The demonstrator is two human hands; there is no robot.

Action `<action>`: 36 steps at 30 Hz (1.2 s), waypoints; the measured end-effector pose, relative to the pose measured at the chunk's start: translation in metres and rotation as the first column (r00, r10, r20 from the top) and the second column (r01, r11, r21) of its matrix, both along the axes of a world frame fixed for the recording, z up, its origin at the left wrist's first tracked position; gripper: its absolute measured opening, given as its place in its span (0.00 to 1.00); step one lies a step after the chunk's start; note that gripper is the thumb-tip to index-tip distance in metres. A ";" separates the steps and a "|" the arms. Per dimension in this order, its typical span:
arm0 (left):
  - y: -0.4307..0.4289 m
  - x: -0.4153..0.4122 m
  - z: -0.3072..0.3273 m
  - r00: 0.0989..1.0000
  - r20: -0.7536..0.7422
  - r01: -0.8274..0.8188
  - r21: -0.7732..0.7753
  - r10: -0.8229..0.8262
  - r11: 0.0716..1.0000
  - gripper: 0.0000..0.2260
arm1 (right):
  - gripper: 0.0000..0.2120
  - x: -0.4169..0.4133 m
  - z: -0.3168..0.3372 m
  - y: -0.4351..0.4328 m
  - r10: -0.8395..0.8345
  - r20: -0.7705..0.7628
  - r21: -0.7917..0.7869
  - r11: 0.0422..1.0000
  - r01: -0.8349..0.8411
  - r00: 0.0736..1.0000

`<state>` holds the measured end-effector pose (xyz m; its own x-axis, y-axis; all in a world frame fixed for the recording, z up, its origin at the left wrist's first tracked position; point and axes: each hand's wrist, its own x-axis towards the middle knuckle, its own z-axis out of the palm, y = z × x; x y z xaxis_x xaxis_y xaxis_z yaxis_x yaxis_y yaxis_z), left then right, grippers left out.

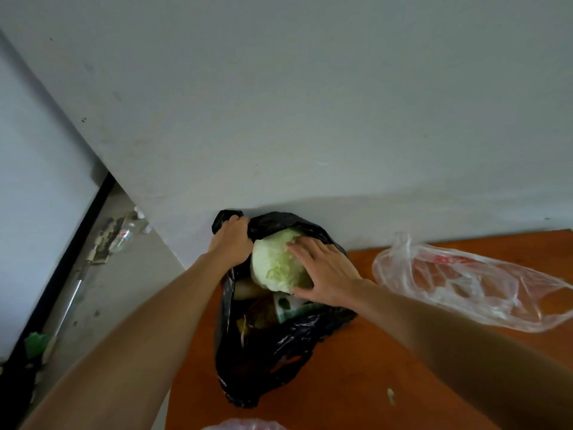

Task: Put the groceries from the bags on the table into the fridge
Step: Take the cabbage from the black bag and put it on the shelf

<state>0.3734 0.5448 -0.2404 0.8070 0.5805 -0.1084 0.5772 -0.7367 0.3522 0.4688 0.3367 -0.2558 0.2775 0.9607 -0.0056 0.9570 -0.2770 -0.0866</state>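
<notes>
Far left: a pale panel (37,187) with a dark edge, cut off by the frame; whether it is the fridge cannot be told. Beside it, floor litter (119,234) and a thin rod, blurred and not identifiable.

Left hand (231,240) is clenched on the rim of the black bag (266,361), at its upper left corner against the wall (310,103). Its fingers curl out of sight over the plastic.

The black bag sits on the orange table (372,383), mouth open. A pale green cabbage (276,262) rests at the top of the opening, its lower part hidden by the bag contents. Below it, a green-and-white package (286,307) and yellowish items, dim and hard to make out.

Right hand (322,271) lies spread against the cabbage's right side, fingers open, thumb beneath; palm contact is visible, a full grasp is not.

Right: a clear plastic bag (465,283) lies on the table, apart from the black bag, with faint red print; contents unreadable. A small pale scrap (391,395) lies on the table. At the bottom edge, another clear bag (245,425) is cut off.
</notes>
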 end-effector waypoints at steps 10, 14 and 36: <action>0.005 -0.028 0.010 0.969 0.248 -0.035 0.032 0.026 0.999 0.20 | 0.25 -0.016 0.013 0.094 0.233 0.157 -0.054 0.972 -0.227 0.960; 0.008 -0.024 0.007 0.989 0.143 0.017 0.138 -0.037 0.990 0.18 | 0.38 -0.012 0.003 0.097 0.150 0.111 -0.054 0.988 -0.144 0.983; -0.081 0.080 -0.013 0.980 0.136 -0.070 -0.443 0.144 0.894 0.21 | 0.38 0.051 -0.025 -0.066 -0.323 -0.315 0.347 0.836 0.425 0.892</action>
